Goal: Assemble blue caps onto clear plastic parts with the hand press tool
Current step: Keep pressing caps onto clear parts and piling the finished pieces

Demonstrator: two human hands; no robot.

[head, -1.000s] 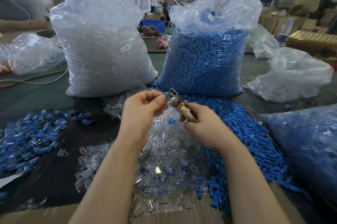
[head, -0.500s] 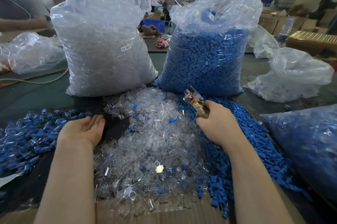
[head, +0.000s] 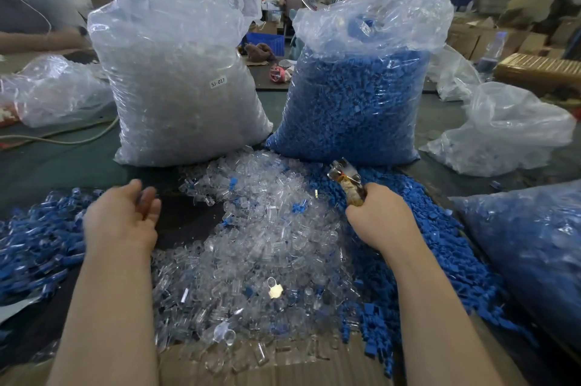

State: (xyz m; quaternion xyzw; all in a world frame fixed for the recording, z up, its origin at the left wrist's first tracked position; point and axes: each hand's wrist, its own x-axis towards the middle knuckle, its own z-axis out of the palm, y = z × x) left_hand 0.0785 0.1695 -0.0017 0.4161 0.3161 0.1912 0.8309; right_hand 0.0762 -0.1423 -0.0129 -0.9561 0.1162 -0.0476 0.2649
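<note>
Dark table (head: 47, 165) bears 2 full bags, factory clutter behind.

- Left hand (head: 121, 219) motion-blurred at the fingertips (head: 147, 201); finger pose unclear, contents of palm not resolvable.
- Hand press tool (head: 347, 184) partly hidden inside right hand (head: 382, 223); only blurred metal head and wrapped handle exposed, jaw state unreadable.
- Pile of assembled blue-capped pieces (head: 34, 244) smeared, cut off at left edge.
- Bag at right (head: 531, 250) cropped by frame edge.
- Both forearms cut off at bottom edge.
- Person at far left (head: 28, 17) blurred, cropped.
</note>
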